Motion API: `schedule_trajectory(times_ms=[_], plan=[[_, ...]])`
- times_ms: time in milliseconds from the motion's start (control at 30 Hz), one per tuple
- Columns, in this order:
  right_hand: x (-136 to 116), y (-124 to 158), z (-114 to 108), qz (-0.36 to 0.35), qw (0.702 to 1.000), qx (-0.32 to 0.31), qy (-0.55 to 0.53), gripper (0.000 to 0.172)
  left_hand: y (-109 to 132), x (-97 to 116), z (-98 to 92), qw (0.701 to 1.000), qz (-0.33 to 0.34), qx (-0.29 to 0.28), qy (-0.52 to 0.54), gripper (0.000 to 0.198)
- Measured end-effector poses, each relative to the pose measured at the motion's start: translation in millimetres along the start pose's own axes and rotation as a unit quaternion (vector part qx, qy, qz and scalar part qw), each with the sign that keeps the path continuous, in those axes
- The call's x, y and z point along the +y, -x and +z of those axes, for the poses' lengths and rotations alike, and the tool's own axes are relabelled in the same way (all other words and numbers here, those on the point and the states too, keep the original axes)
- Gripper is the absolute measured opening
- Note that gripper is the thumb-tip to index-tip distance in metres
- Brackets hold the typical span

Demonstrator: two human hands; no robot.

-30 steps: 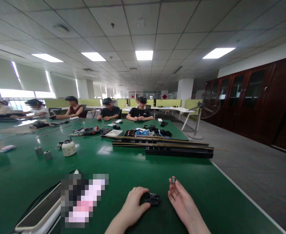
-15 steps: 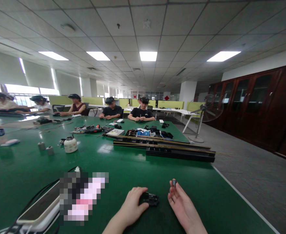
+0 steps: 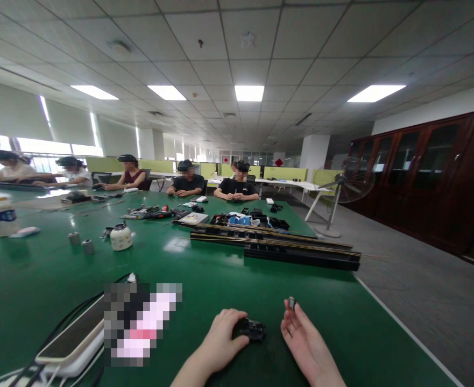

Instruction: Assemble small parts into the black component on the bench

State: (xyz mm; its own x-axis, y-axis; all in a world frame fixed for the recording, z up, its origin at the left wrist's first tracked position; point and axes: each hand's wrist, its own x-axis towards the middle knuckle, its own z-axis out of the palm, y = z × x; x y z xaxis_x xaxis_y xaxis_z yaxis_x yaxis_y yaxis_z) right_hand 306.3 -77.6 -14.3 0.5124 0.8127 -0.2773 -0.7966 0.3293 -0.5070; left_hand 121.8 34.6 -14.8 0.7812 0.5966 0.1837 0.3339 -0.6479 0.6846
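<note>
My left hand (image 3: 225,336) is closed around the left end of a small black device part (image 3: 254,329), gripping it between thumb and fingers low over the green table. Its inner detail is too small to make out. To the right, my right hand (image 3: 303,336) is turned palm up. Between its thumb and forefinger tips it pinches a small grey metal piece (image 3: 292,303), whose exact kind I cannot tell. A gap separates the black part from my right hand.
A phone-like device with cables (image 3: 73,328) lies at the left beside a blurred-out patch. Further off stand a white jar (image 3: 121,237) and two grey cylinders (image 3: 87,246). Long black rails (image 3: 301,260) with thin brass rods cross the table. Several people sit beyond.
The whole view has shifted slightly, so things appear a little further right. Both hands keep the same hold on their pieces.
</note>
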Motion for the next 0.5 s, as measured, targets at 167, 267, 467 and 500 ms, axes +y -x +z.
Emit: schedule_trajectory(times_ms=[167,267,467,500], plan=[[-0.3,0.2,0.8,0.002,1.000,0.003,0.000,0.025,0.0,1.0,-1.1,1.000,-0.004,-0.005,-0.008,0.042],[-0.7,1.2,2.0,-0.005,1.000,0.006,0.006,0.023,0.0,1.3,-1.5,1.000,-0.005,-0.009,-0.014,0.042],[-1.7,2.4,2.9,-0.002,1.000,0.002,-0.002,0.020,-0.1,-0.1,-0.7,1.000,0.003,-0.004,-0.011,0.041],[-1.8,2.2,2.7,-0.002,1.000,0.001,0.001,0.021,-0.2,-0.5,-0.4,1.000,0.004,-0.003,-0.011,0.040]])
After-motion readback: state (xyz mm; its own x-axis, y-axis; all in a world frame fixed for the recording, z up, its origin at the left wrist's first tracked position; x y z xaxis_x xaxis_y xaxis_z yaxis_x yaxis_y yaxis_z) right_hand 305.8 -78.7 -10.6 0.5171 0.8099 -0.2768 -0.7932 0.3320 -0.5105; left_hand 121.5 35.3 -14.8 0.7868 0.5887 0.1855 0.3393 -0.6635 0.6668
